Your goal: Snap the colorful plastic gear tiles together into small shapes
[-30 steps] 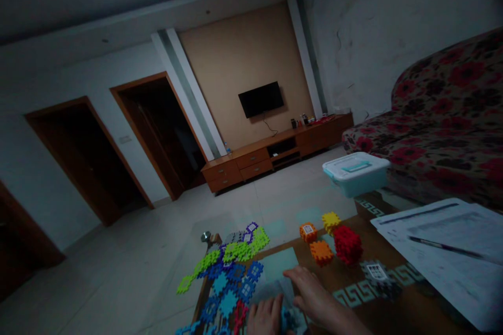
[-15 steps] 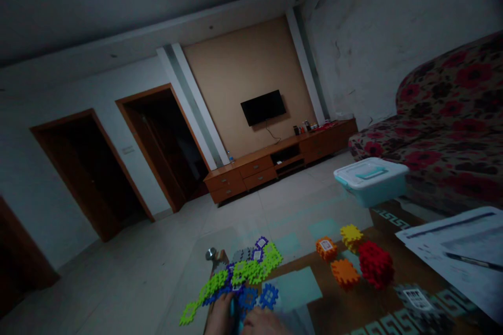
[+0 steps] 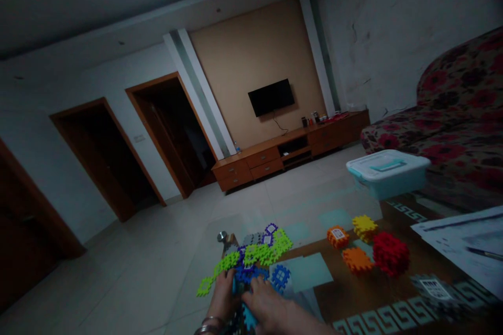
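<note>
- Glass and brown wood make up the table (image 3: 334,304), spread over the bottom of the frame, with pale key-pattern bands at lower right.
- Red-flowered sofa (image 3: 459,115), right edge.
- Brown wooden cabinet (image 3: 259,167), centre, below the wall-mounted television (image 3: 271,97).
- Turquoise storage box (image 3: 396,183), right of centre, its white lid on.
- White printed sheets (image 3: 467,235), lower right, a pen (image 3: 485,254) lying on them.
- Lime-green pieces (image 3: 267,254), joined in a run at bottom centre, just beyond the hands, with purple, grey and dark-blue pieces (image 3: 281,277) close by.
- Right hand (image 3: 265,298), bottom centre, its fingers bent onto light-blue pieces (image 3: 248,318), gripping them; the underside is hidden.
- Left hand (image 3: 223,293), just beside it, bangles at the wrist, curled around the same light-blue pieces, which sit between the two hands.
- Red block (image 3: 391,254), lower right, near smaller orange pieces (image 3: 357,260) and a yellow piece (image 3: 365,227).
</note>
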The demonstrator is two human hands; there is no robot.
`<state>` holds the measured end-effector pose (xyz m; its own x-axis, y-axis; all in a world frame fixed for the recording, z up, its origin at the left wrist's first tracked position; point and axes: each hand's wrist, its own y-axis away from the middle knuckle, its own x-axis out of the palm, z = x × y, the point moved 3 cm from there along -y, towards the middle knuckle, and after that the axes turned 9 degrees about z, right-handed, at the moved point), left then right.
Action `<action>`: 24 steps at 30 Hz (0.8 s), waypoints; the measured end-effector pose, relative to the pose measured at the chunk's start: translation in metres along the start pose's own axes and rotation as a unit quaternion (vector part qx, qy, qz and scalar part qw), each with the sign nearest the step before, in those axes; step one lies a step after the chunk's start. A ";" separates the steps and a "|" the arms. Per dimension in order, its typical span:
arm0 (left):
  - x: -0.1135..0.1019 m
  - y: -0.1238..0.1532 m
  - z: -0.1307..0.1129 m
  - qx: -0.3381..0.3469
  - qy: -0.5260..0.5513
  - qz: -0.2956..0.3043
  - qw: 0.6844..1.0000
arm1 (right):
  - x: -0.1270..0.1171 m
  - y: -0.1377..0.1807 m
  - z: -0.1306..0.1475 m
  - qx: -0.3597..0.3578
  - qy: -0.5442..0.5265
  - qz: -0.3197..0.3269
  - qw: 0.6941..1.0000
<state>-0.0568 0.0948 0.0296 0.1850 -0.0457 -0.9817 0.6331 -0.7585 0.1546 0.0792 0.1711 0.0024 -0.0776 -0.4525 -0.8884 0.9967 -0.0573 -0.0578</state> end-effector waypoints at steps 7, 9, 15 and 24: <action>-0.014 0.052 -0.026 0.114 0.076 -0.022 0.990 | -0.046 0.108 -0.037 0.034 -0.130 -0.051 0.990; -0.010 0.070 -0.043 0.166 0.120 -0.021 0.978 | -0.042 0.135 -0.046 0.043 -0.138 -0.052 0.988; 0.021 0.094 -0.099 0.191 0.105 0.056 0.974 | -0.011 0.157 -0.054 0.032 -0.128 -0.014 0.991; 0.044 0.091 -0.164 0.155 0.041 0.180 0.971 | -0.041 0.182 -0.065 0.143 -0.146 -0.065 0.977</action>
<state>0.1323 0.1298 0.0188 0.4188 -0.3020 -0.8564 0.2623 -0.8627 0.4325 0.2649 0.2370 -0.0017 -0.2478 -0.6573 -0.7117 0.9336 -0.3583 0.0058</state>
